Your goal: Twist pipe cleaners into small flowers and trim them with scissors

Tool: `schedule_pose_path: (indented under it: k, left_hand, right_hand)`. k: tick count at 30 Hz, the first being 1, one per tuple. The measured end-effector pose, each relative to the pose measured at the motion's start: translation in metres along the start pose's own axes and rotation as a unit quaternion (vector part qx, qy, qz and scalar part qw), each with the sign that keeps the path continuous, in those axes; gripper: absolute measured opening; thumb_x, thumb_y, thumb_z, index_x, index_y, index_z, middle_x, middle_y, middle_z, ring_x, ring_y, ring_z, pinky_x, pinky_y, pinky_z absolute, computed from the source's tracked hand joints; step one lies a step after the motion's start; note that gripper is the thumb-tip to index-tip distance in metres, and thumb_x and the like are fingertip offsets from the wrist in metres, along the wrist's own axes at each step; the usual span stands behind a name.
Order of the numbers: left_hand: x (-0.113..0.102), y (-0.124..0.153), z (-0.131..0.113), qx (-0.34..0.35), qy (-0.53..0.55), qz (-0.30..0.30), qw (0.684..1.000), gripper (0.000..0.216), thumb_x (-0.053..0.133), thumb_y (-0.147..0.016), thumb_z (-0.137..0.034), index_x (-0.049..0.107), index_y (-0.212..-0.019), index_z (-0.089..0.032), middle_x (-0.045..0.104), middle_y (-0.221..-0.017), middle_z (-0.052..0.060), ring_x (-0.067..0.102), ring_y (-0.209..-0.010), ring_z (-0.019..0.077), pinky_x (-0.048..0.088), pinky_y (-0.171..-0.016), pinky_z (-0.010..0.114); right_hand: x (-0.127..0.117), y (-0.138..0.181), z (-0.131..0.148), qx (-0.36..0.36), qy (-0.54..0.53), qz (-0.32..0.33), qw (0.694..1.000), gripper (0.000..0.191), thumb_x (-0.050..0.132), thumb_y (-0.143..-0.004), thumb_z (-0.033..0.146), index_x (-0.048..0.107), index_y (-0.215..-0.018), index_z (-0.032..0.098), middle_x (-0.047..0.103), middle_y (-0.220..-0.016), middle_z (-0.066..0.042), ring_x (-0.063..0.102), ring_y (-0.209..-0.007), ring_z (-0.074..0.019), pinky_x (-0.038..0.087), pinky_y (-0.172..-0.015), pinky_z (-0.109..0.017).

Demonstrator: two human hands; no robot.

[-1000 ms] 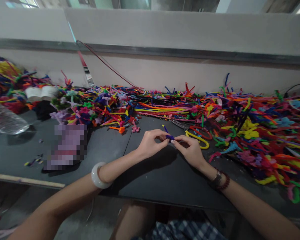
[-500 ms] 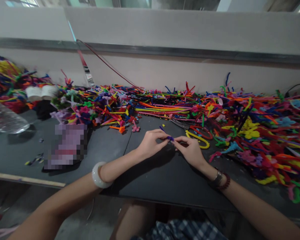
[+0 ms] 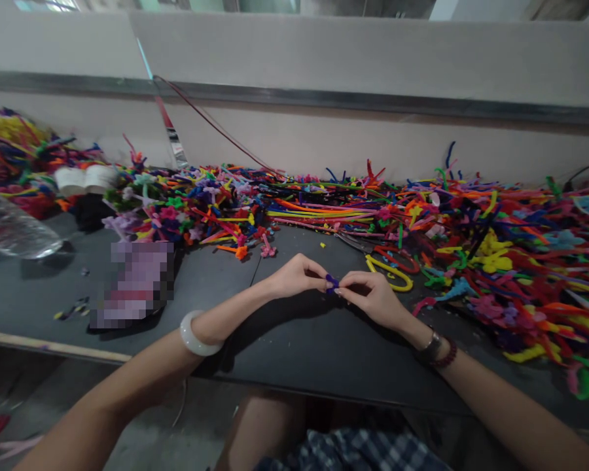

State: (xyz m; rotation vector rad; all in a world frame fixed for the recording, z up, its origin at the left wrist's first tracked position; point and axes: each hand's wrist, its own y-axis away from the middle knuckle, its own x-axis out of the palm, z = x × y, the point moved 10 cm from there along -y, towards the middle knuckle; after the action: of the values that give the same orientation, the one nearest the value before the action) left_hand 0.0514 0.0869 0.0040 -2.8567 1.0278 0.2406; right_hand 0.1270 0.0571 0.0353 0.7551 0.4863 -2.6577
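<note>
Between my two hands, above the dark tabletop (image 3: pixel 294 347), is a small purple pipe cleaner (image 3: pixel 332 282) bent into a looped shape. My left hand (image 3: pixel 297 276) pinches it from the left with thumb and fingers. From the right, my right hand (image 3: pixel 373 294) pinches the same piece, its fingertips almost meeting the left ones. Part of the piece is hidden by the fingers. Just beyond my right hand lie scissors (image 3: pixel 390 271) with yellow and red handles, their blades pointing back and left.
Colourful pipe cleaners (image 3: pixel 324 214) and finished flower shapes (image 3: pixel 493 255) are heaped along the wall and right side. At left are a blurred-out purple object (image 3: pixel 137 281), a clear plastic bottle (image 3: pixel 17 229) and white round items (image 3: pixel 86 179). A thin cable (image 3: pixel 211 127) hangs along the wall.
Both hands have drawn slightly lower, with the purple pipe cleaner turned between the fingertips. Its free end, which stuck up beyond the left fingers, no longer shows. The view has shifted slightly.
</note>
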Motion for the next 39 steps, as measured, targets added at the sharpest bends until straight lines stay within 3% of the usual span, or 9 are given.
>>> schedule_pose_path:
  k: [4, 9, 14, 18, 25, 30, 35, 39]
  left_hand:
    - [-0.001, 0.0, -0.001, -0.015, 0.027, -0.008, 1.0, 0.018, 0.061, -0.062, -0.023, 0.065, -0.072, -0.009, 0.065, -0.066, 0.004, 0.058, -0.061, 0.0116, 0.045, -0.064, 0.023]
    - [0.0, 0.001, -0.015, 0.042, 0.026, -0.032, 0.998, 0.027, 0.06, -0.064, -0.026, 0.062, -0.085, -0.01, 0.065, -0.083, 0.007, 0.059, -0.075, 0.0144, 0.045, -0.072, 0.025]
    - [-0.009, 0.006, -0.022, 0.086, -0.077, -0.117, 0.986, 0.025, 0.054, -0.069, -0.022, 0.059, -0.091, -0.01, 0.064, -0.081, 0.007, 0.059, -0.072, 0.0128, 0.046, -0.069, 0.024]
    - [-0.011, 0.014, -0.036, 0.137, -0.149, -0.165, 0.965, 0.019, 0.053, -0.068, -0.02, 0.059, -0.083, -0.011, 0.063, -0.072, 0.004, 0.057, -0.064, 0.0102, 0.047, -0.063, 0.021]
    - [-0.006, 0.023, -0.057, 0.2, -0.256, -0.186, 0.927, 0.014, 0.05, -0.07, -0.018, 0.061, -0.076, -0.012, 0.062, -0.069, 0.004, 0.055, -0.061, 0.0095, 0.044, -0.059, 0.019]
    - [0.0, 0.025, -0.06, 0.226, -0.302, -0.182, 0.908, 0.014, 0.05, -0.07, -0.015, 0.062, -0.077, -0.012, 0.061, -0.069, 0.004, 0.055, -0.062, 0.0102, 0.043, -0.06, 0.02]
    - [-0.003, 0.023, -0.06, 0.219, -0.285, -0.19, 0.914, 0.015, 0.048, -0.071, -0.014, 0.063, -0.077, -0.013, 0.064, -0.074, 0.006, 0.057, -0.067, 0.0117, 0.044, -0.063, 0.022]
    - [-0.008, 0.018, -0.053, 0.175, -0.233, -0.175, 0.94, 0.016, 0.05, -0.07, -0.016, 0.065, -0.075, -0.012, 0.065, -0.072, 0.006, 0.058, -0.065, 0.0118, 0.044, -0.06, 0.021]
  right_hand:
    - [-0.001, -0.001, -0.001, 0.005, -0.015, -0.009, 1.0, 0.013, 0.054, -0.072, 0.024, 0.061, -0.065, 0.014, 0.057, -0.063, -0.002, 0.051, -0.054, -0.0093, 0.04, -0.049, -0.02]
    - [-0.009, -0.002, -0.016, 0.059, -0.041, -0.063, 0.995, 0.014, 0.055, -0.07, 0.027, 0.06, -0.068, 0.014, 0.058, -0.065, -0.002, 0.05, -0.047, -0.0085, 0.042, -0.045, -0.02]
    - [-0.011, -0.001, -0.016, 0.051, 0.019, -0.08, 0.995, 0.017, 0.056, -0.07, 0.029, 0.061, -0.071, 0.014, 0.062, -0.07, -0.005, 0.056, -0.059, -0.0137, 0.045, -0.054, -0.024]
    - [-0.018, 0.002, -0.011, 0.03, 0.041, -0.118, 0.992, 0.018, 0.055, -0.071, 0.031, 0.062, -0.074, 0.015, 0.063, -0.072, -0.005, 0.057, -0.065, -0.0157, 0.045, -0.056, -0.025]
    - [-0.018, 0.003, -0.01, 0.018, 0.053, -0.137, 0.989, 0.015, 0.053, -0.072, 0.026, 0.062, -0.076, 0.015, 0.063, -0.073, -0.006, 0.058, -0.065, -0.0156, 0.046, -0.055, -0.025]
    - [-0.016, 0.002, -0.018, 0.037, 0.039, -0.133, 0.99, 0.015, 0.054, -0.071, 0.025, 0.062, -0.076, 0.013, 0.062, -0.071, -0.006, 0.057, -0.062, -0.0154, 0.048, -0.054, -0.025]
    - [-0.013, 0.0, -0.018, 0.047, -0.005, -0.115, 0.992, 0.014, 0.053, -0.071, 0.025, 0.061, -0.073, 0.014, 0.06, -0.069, -0.004, 0.056, -0.057, -0.0132, 0.049, -0.052, -0.024]
    - [-0.011, -0.001, -0.012, 0.046, -0.005, -0.091, 0.995, 0.013, 0.053, -0.071, 0.025, 0.059, -0.067, 0.014, 0.058, -0.065, -0.003, 0.054, -0.054, -0.0118, 0.046, -0.051, -0.023]
